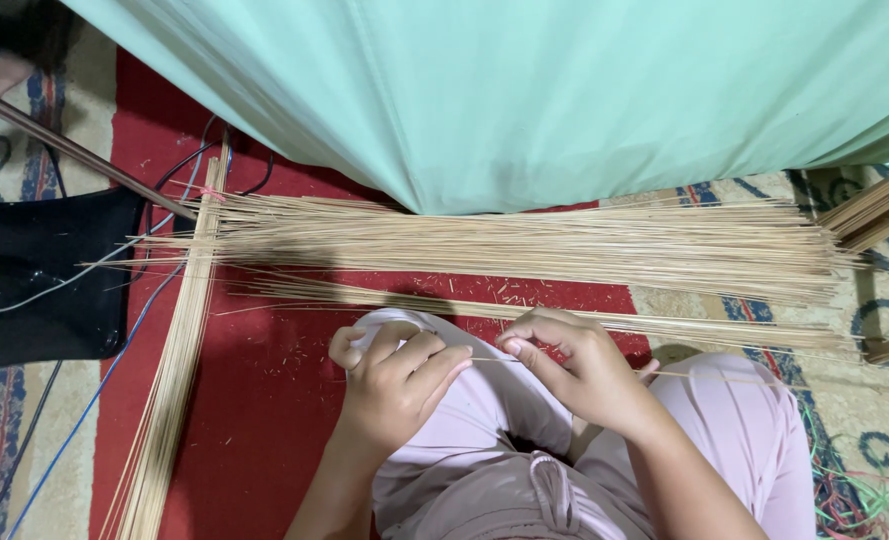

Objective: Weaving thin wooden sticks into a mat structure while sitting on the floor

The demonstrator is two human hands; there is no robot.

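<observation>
Far left: a black bag (39, 275) on the patterned rug, crossed by a blue cable (94, 395). Beside it, on the red mat (264, 400), one bundle of sticks (176, 380) runs away from me; a larger spread of thin sticks (524, 245) lies across it, partly under the green cloth (524, 90). Centre: my left hand (396, 385), fingers curled closed over my knee, appears to pinch the near end of a single thin stick (604, 368), though the contact itself is hidden. My right hand (574, 365) is half closed, thumb and forefinger nipping the same stick a little further along; the rest of it trails right over my pink-clad leg (744, 420). To do this well, I judge that I should keep both grips light and close together so the stick neither bows nor snaps, and work above my lap, apart from the loose sticks. Far right: a tangle of green string (854, 495) on the rug
</observation>
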